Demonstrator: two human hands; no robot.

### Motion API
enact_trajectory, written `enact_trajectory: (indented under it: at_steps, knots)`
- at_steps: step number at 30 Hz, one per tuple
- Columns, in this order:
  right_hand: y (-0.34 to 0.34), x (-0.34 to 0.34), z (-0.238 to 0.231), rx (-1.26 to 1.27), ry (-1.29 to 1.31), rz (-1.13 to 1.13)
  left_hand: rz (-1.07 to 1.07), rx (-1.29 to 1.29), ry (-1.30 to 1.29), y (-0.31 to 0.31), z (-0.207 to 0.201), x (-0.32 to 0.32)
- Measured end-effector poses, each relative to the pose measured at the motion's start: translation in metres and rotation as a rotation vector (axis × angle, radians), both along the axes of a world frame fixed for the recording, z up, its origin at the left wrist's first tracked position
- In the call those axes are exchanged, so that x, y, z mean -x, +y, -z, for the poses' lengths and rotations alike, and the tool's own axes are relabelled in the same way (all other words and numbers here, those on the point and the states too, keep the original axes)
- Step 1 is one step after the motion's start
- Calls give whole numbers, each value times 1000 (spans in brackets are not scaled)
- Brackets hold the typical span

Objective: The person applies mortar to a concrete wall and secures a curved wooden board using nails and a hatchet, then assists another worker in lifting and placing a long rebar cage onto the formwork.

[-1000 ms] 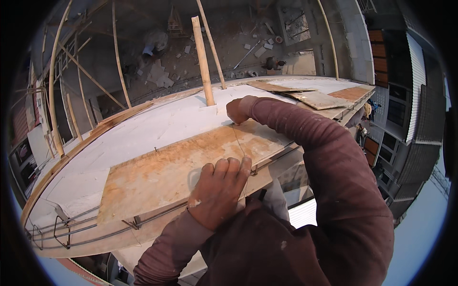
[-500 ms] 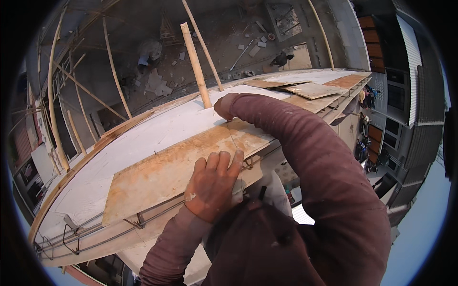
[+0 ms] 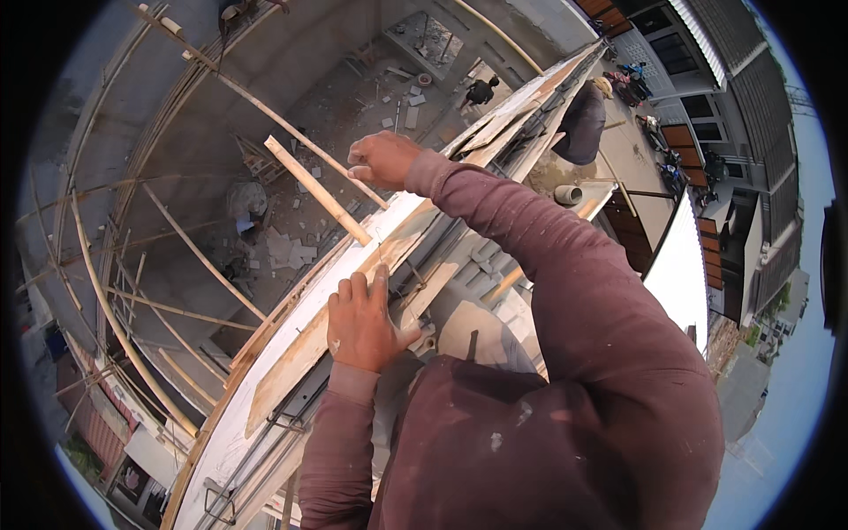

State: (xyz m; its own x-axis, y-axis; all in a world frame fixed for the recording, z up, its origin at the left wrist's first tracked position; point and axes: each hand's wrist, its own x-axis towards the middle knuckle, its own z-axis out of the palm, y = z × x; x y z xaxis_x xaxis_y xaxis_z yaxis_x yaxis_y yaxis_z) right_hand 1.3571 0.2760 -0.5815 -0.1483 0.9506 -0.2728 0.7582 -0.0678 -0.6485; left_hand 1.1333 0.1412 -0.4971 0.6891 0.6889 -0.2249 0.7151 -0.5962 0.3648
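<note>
My left hand (image 3: 362, 318) lies on the near edge of a stained plywood board (image 3: 287, 367), its fingers stretched out and the thumb apart. Beyond it my right hand (image 3: 384, 161) is raised over the drop, past the far edge of a white-coated ledge (image 3: 225, 442). Its fingers are curled together, and whatever they hold is too small to make out. A thick bamboo pole (image 3: 318, 190) stands at the ledge between the two hands. Bent steel rods (image 3: 265, 433) run along the near side of the board.
Thin boards (image 3: 503, 124) are stacked farther along the ledge. Bamboo scaffolding (image 3: 115, 309) stands at the left. Far below, a person (image 3: 480, 91) is on the rubble-strewn floor (image 3: 353, 115). Another person (image 3: 583, 124) bends beside the ledge at right, near a pipe (image 3: 568, 194).
My right hand has lifted off the board by the pole and swung out over the drop. My left hand stays on the board. The whole view has turned, tilting the ledge more steeply.
</note>
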Motion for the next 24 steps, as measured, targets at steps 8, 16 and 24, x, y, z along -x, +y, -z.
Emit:
enact_trajectory:
  at_steps: [8,16,24]
  knots:
    - [-212,-120,-59,-181,38,746,112,-133,13,5,8,-12]
    - [-461,10,45,441,169,1184,264,-276,153,15,23,-59]
    - [-541,88,107,719,260,1232,303,-242,322,18,29,-65]
